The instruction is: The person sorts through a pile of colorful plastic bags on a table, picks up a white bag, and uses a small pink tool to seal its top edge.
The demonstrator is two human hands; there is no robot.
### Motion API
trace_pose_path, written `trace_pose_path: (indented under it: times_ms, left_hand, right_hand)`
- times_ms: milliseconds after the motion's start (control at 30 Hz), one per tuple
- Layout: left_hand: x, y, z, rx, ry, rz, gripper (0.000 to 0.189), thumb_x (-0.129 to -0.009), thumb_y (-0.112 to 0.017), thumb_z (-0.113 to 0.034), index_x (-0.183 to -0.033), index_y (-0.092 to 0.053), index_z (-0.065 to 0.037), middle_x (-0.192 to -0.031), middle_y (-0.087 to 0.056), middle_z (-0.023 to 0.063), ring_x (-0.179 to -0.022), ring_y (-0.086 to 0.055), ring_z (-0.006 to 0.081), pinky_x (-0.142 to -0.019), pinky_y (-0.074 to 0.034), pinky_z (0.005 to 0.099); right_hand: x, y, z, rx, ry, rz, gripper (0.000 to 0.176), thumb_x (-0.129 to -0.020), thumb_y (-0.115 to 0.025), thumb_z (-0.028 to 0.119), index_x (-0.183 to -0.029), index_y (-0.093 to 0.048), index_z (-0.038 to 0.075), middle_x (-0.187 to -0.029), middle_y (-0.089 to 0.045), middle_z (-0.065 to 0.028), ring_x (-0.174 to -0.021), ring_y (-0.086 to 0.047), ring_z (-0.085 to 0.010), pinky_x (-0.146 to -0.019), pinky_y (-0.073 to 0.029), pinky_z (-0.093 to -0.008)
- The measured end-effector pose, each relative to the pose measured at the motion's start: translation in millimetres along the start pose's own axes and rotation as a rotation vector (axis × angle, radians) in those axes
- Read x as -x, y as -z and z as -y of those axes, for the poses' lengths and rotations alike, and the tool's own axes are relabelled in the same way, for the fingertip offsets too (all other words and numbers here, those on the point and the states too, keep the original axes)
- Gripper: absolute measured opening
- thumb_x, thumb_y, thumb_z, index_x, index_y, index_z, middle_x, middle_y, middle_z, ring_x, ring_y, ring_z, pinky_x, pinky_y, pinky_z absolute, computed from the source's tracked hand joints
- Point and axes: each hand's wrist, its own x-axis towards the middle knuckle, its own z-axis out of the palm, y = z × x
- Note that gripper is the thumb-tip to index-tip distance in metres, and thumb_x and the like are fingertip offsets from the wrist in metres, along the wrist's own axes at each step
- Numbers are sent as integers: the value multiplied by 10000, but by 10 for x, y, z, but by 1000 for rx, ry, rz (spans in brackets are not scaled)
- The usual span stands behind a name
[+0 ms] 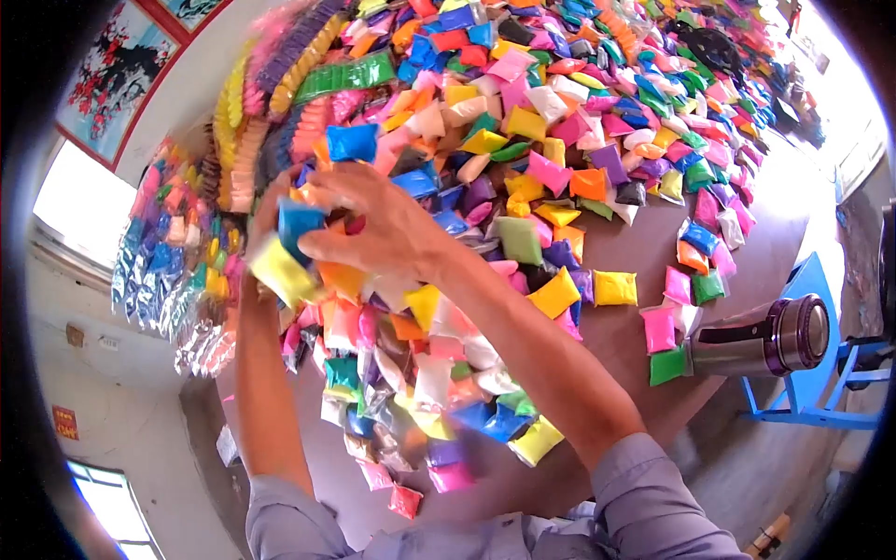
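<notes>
My left hand (pixel 268 213) is raised over the near left of the pile, its fingers largely hidden behind small plastic packets. Those packets look gripped in it, among them a blurred yellow packet (pixel 283 271). My right hand (pixel 378 217) reaches across from the right with fingers curled, thumb and fingertips closing on a blue packet (pixel 301 226) beside the left hand. Just under the right thumb is an orange packet (pixel 342 278). Another blue packet (pixel 352 143) shows just beyond the right knuckles. Motion blurs the fingertips and the nearest packets.
A large heap of colourful packets (pixel 560 121) covers much of the brown table (pixel 611 341). Long strips of joined packets (pixel 245 159) lie at the left. A steel flask (pixel 756 338) lies on its side at the right, near a blue chair (pixel 807 401).
</notes>
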Motion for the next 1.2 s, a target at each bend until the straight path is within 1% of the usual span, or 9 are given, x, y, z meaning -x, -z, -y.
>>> trace_pose_path:
  times_ms: [100,267,467,500,567,733,933,1067,1200]
  left_hand:
    - [114,267,296,128,181,-197,631,-996,-655,-415,-1521,-507,-98,-1450,-574,42,-1330,-530,204,-1091,-446,406]
    - [648,-27,-20,-57,274,-124,636,-957,-689,-473,-1473,-550,-130,-1471,-558,47,-1279,-544,204,-1046,-433,409]
    - [897,-1109,-424,-849,-331,-23,720,-814,-868,-347,-1427,-592,-90,-1349,-644,155,-1258,-609,293,-1075,-471,417]
    - [917,-1370,-464,-726,-405,55,720,-791,-874,-390,-1395,-611,-101,-1313,-649,158,-1260,-603,323,-1077,-473,406]
    - [887,-1813,-430,-899,-590,168,731,-790,-823,-504,-1363,-616,-100,-1431,-563,161,-1345,-519,360,-1118,-423,496]
    - [370,-2187,-44,-1142,-367,201,864,-730,-807,-539,-1464,-550,-164,-1563,-465,185,-1396,-466,435,-1120,-414,603]
    - [38,-1709,88,-988,-248,45,940,-689,-860,-530,-1474,-530,-131,-1568,-462,202,-1338,-557,410,-1112,-485,479]
    - [99,-1120,143,-926,-390,-190,848,-727,-858,-446,-1446,-543,-125,-1435,-599,145,-1243,-630,359,-1049,-527,458]
    - [516,-647,4,-706,-60,-248,720,-781,-838,-360,-1398,-586,-86,-1242,-696,194,-1127,-683,379,-971,-546,448]
  right_hand:
    - [298,-40,20,165,63,-80,602,-892,-771,375,-1367,-637,30,-1380,-629,-199,-1390,-512,-364,-1189,-383,-460]
    - [1033,525,310,233,-128,-308,458,-951,-743,137,-1377,-617,26,-1295,-689,-164,-1115,-710,-227,-790,-638,-342]
    - [1980,886,205,767,-197,-536,488,-938,-745,181,-1372,-602,9,-1294,-661,-212,-1211,-643,-383,-1005,-541,-447]
    - [2097,910,119,766,-194,-533,488,-938,-745,181,-1372,-602,9,-1294,-661,-212,-1211,-643,-383,-1005,-541,-447]
    - [2266,922,-46,869,-533,-608,584,-942,-734,320,-1387,-570,-21,-1330,-638,-259,-1277,-581,-439,-1063,-471,-485]
    - [1714,1021,-216,649,-722,-455,764,-926,-702,469,-1424,-520,-80,-1317,-640,-324,-1216,-606,-508,-1018,-497,-495]
    - [740,797,-838,147,-777,-291,648,-908,-714,425,-1397,-628,8,-1253,-718,-146,-1159,-664,-223,-956,-531,-363]
    - [170,322,-593,-130,-527,-143,519,-893,-699,423,-1201,-731,6,-1113,-744,-116,-1038,-678,-185,-891,-535,-333]
    - [-92,-12,-182,-168,-691,192,504,-914,-718,395,-1264,-717,31,-1150,-719,-59,-1051,-626,-144,-941,-493,-312]
